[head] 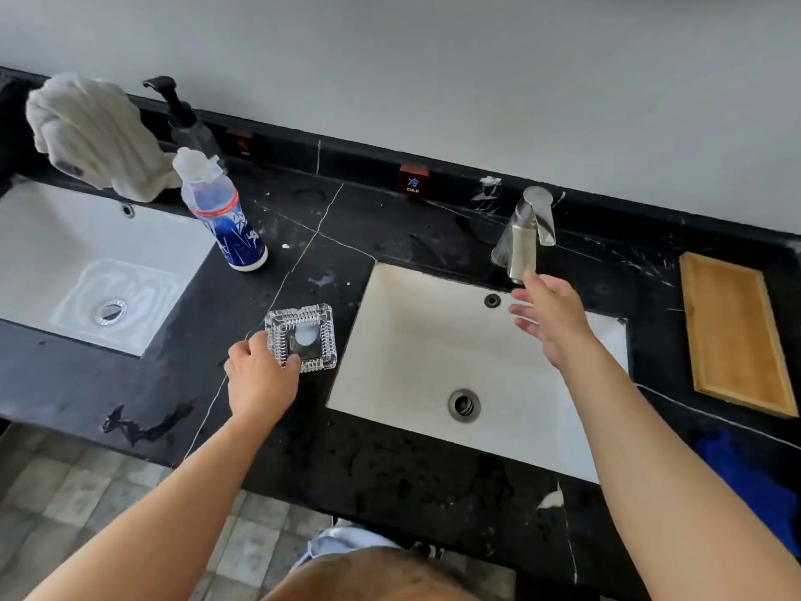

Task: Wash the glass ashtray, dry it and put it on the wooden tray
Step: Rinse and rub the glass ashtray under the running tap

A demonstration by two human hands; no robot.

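Glass ashtray [302, 337], square and ribbed, sits on the black marble counter [303, 236] just left of the right-hand sink [416, 340], with a pale round spot showing in its well. The left hand [259, 379] grips its near-left corner, thumb on the near rim and fingers curled round the left side. The right hand [549, 323] hangs open over the sink, fingers spread and loose, holding nothing, its fingertips just below the spout of the brushed metal faucet [524, 236]. At the right end of the counter lies the wooden tray [732, 331], well apart from the ashtray. Between the two sinks stands a plastic water bottle [221, 214] with a blue label; behind it are a pump dispenser [184, 114] and a crumpled white towel [95, 132]. A blue cloth [745, 474] lies near the tray's front edge.
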